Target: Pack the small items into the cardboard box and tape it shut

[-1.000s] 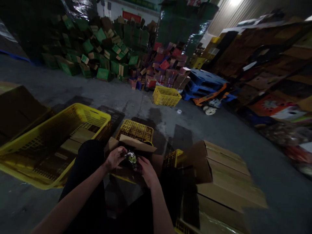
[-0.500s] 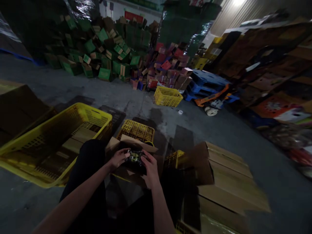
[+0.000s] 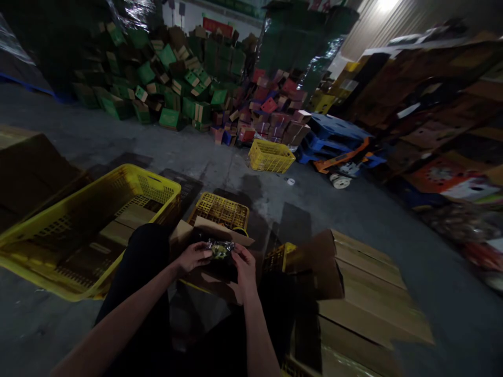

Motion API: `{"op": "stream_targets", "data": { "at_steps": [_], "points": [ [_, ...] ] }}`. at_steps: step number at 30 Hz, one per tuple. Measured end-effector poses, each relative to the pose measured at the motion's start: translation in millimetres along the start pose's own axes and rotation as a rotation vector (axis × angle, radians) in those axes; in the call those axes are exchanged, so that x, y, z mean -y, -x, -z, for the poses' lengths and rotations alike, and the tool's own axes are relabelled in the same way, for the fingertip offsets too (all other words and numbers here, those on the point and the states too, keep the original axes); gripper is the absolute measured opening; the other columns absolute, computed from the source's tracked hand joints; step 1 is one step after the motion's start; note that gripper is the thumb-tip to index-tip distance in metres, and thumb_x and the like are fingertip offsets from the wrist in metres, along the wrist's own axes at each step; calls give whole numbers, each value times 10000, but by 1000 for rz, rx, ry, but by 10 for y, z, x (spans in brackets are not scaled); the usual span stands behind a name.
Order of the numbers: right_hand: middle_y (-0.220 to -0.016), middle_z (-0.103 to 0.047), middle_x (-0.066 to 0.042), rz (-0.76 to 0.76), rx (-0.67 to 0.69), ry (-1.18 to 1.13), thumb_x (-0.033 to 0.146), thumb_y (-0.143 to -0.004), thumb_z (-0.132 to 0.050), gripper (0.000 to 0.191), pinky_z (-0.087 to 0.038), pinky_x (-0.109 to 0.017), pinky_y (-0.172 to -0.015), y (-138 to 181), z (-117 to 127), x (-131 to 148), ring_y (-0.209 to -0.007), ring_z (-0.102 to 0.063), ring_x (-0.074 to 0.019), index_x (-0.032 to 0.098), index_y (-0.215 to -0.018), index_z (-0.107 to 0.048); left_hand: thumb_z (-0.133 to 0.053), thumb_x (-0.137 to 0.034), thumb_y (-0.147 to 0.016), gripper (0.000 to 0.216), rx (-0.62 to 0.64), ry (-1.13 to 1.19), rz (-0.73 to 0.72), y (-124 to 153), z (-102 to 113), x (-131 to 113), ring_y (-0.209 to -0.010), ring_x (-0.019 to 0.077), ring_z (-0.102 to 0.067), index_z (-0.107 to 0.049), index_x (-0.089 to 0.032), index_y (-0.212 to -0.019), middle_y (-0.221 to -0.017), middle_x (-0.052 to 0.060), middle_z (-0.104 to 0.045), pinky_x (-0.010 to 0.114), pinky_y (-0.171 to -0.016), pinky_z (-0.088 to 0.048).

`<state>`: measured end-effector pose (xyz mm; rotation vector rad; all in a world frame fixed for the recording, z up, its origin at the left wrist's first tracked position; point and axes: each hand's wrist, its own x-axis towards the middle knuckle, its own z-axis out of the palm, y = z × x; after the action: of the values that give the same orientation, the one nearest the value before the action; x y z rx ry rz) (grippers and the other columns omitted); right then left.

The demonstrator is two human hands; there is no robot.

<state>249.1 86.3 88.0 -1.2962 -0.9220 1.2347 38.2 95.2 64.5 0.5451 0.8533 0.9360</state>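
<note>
Between my hands, over an open cardboard box (image 3: 216, 229), is a small clear plastic packet (image 3: 220, 250) with something yellow-green inside; its contents are too dim to name. My left hand (image 3: 193, 257) pinches the packet's left end, thumb and fingers closed on the film. At the other end my right hand (image 3: 244, 261) grips the film with bent fingers. The box's flaps stand spread around the hands, and its inside is dark. Just behind the box sits a yellow plastic crate (image 3: 222, 207).
A large yellow crate (image 3: 157, 184) holding cardboard boxes (image 3: 129, 222) stands left of my knee. Cardboard boxes (image 3: 373, 283) lie on the right. Farther off are another yellow crate (image 3: 271, 157), blue pallets (image 3: 334, 128), an orange pallet jack (image 3: 346, 156) and heaped green boxes (image 3: 171, 118).
The packet and both hands have shifted slightly to the right, and the packet has turned a little. Both hands keep hold of its ends.
</note>
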Motion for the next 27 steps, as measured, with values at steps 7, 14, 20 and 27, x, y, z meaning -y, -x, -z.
{"op": "stream_targets", "data": {
  "at_steps": [7,14,20,27],
  "points": [
    [-1013,-761,-50,18,26,22,420,-698,-771,363,-515,-363,-871,21,-4,34,-947,-667,-250,217,-998,-763,-965,-351,-528,448,-70,4,-99,-1,-15,-13,-872,216,-692,-738,-161,-864,-873,53,-721,382,-884,-525],
    [-994,-755,-55,-46,51,55,461,-693,-775,380,-540,-345,-777,63,-21,85,-914,-671,-258,226,-992,-770,-960,-350,-535,378,-87,6,-129,15,-2,-27,-843,210,-696,-724,-149,-752,-815,43,-721,378,-896,-526],
    [-985,-736,-54,-92,49,-72,478,-677,-805,358,-571,-377,-794,83,-34,79,-922,-671,-250,231,-932,-758,-961,-336,-544,470,-109,55,-140,-16,-4,-18,-982,252,-695,-732,-174,-920,-987,75,-740,411,-939,-521],
    [-959,-726,-51,-65,49,-70,467,-685,-814,337,-560,-403,-869,79,-40,77,-935,-670,-241,222,-909,-759,-953,-315,-579,570,-53,89,-92,-5,-36,-15,-1131,255,-647,-715,-209,-1087,-1218,89,-680,418,-1022,-486]
  ]
}}
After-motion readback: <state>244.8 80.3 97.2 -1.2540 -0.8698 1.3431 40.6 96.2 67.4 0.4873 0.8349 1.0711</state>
